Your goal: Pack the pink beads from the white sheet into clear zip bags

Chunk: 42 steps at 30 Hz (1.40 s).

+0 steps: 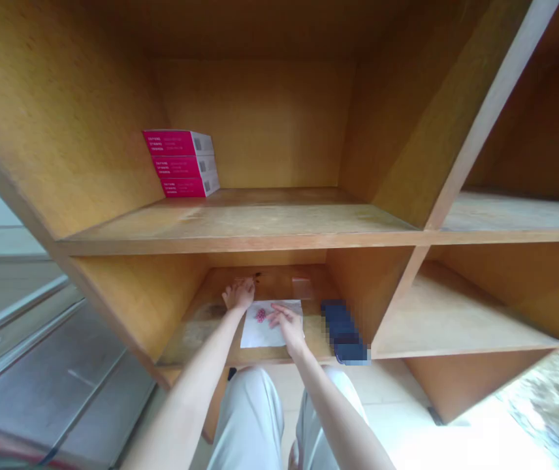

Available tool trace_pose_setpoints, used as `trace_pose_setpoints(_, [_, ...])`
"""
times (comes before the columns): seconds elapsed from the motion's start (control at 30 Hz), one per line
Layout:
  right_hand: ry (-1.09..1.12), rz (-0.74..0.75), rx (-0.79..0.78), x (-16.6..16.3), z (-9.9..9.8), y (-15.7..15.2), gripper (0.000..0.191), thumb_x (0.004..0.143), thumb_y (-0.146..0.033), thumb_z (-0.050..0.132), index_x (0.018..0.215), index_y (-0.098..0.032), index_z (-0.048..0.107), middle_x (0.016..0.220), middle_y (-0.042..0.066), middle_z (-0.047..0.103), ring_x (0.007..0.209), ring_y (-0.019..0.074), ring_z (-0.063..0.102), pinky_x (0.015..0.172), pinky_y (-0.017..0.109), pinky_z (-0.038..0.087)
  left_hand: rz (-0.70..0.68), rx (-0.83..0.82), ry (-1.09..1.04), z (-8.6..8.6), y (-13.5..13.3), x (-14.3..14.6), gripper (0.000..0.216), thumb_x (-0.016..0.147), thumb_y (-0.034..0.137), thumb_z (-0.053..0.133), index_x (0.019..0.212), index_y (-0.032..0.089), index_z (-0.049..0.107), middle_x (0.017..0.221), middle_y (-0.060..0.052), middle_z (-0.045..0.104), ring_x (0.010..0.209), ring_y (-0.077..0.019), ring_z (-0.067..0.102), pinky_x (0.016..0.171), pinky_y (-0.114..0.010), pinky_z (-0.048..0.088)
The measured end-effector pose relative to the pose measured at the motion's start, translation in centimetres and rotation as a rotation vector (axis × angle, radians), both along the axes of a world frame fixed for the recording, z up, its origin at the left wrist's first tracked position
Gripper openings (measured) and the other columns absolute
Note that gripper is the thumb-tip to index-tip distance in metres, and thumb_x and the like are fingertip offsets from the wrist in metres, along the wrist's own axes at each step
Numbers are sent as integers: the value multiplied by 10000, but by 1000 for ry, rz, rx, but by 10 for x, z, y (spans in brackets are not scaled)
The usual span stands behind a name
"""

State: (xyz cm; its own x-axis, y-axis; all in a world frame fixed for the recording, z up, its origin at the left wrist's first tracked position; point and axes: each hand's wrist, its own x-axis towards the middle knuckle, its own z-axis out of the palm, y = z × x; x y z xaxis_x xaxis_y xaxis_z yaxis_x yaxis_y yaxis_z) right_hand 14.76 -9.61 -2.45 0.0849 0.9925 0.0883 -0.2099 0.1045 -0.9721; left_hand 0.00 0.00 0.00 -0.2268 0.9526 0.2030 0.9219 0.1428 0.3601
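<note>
A white sheet of paper (260, 338) lies on the lower shelf. On it sits a small cluster of pinkish-red pieces (260, 316), too small to name exactly. My right hand (287, 323) is over the right part of the paper, fingers stretched toward the cluster, with nothing visible in them. Beyond the paper's upper left corner, my left hand (239, 294) is low over the shelf boards, its fingers spread. A few tiny dark bits (257, 277) lie just past its fingertips.
A dark blue object (339, 320), partly pixelated, lies right of the paper. Three stacked pink boxes (181, 166) stand on the upper shelf (260, 219). An upright divider (401, 294) bounds the lower compartment on the right. A metal-framed grey surface (39, 378) is at left.
</note>
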Motion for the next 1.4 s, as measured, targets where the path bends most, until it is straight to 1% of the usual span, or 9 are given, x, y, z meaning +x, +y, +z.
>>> trace_pose_setpoints(0.2, [17, 10, 0, -1, -2, 2, 304, 667, -217, 441, 892, -152, 635, 656, 18, 668, 594, 163, 600, 666, 290, 441, -58, -7, 178, -6, -2, 2, 406, 762, 358, 435, 1149, 258, 504, 1249, -110, 460, 1108, -334, 397, 838, -454, 332])
trace_pose_setpoints(0.4, [10, 15, 1, 0, 0, 1, 298, 682, -245, 456, 903, -147, 631, 666, 24, 670, 586, 163, 601, 643, 285, 443, -137, 29, 223, -7, -1, -1, 426, 774, 228, 415, 1191, 309, 449, 1280, -72, 436, 1185, -300, 327, 874, -448, 315])
trace_pose_setpoints(0.57, [-3, 10, 4, 0, 0, 0, 294, 690, -248, 451, 895, -149, 637, 646, 27, 666, 660, 182, 618, 649, 288, 444, -124, 18, 171, -6, 1, -2, 448, 765, 338, 452, 1209, 294, 425, 1279, -84, 436, 1191, -306, 321, 892, -468, 298])
trace_pose_setpoints(0.7, [-15, 6, 14, 0, -1, 0, 273, 678, -218, 435, 828, -172, 658, 679, 31, 672, 679, 179, 617, 673, 293, 442, -87, 26, 142, -3, 1, -2, 530, 721, 449, 485, 1193, 210, 444, 1234, -146, 464, 1134, -339, 383, 874, -483, 306])
trace_pose_setpoints(0.8, [-17, 6, 13, 0, -1, 0, 269, 670, -211, 429, 801, -177, 661, 700, 31, 674, 655, 168, 610, 668, 288, 442, -76, 1, 123, 3, 0, -3, 538, 700, 501, 484, 1135, 184, 492, 1182, -157, 501, 1103, -351, 409, 865, -492, 307])
trace_pose_setpoints(0.93, [15, 11, 6, 0, -2, 1, 298, 666, -216, 441, 879, -149, 639, 663, 25, 667, 565, 149, 585, 636, 278, 442, -77, 42, 72, 12, -9, -6, 542, 690, 498, 496, 1140, 197, 477, 1161, -145, 513, 1104, -347, 410, 865, -502, 304])
trace_pose_setpoints(1.13, [46, 13, 17, -1, -5, 1, 300, 655, -219, 443, 879, -143, 628, 668, 26, 668, 527, 137, 568, 588, 258, 441, -101, 298, -146, 8, -42, -7, 281, 752, 249, 436, 1008, 196, 537, 1052, -87, 588, 1021, -251, 500, 882, -397, 353])
trace_pose_setpoints(1.27, [50, 10, 16, -2, -7, 3, 303, 645, -235, 442, 865, -142, 628, 666, 25, 669, 498, 132, 558, 554, 251, 438, -202, 316, -515, -11, -64, -6, 207, 760, 272, 399, 847, 194, 569, 830, -43, 641, 798, -178, 591, 737, -282, 443])
trace_pose_setpoints(1.4, [33, 5, 12, -4, -8, 4, 295, 638, -236, 443, 853, -143, 621, 650, 20, 661, 477, 126, 539, 519, 242, 429, -143, 243, -698, -31, -75, -7, 212, 729, 308, 402, 763, 190, 575, 677, -22, 627, 613, -161, 581, 561, -249, 437])
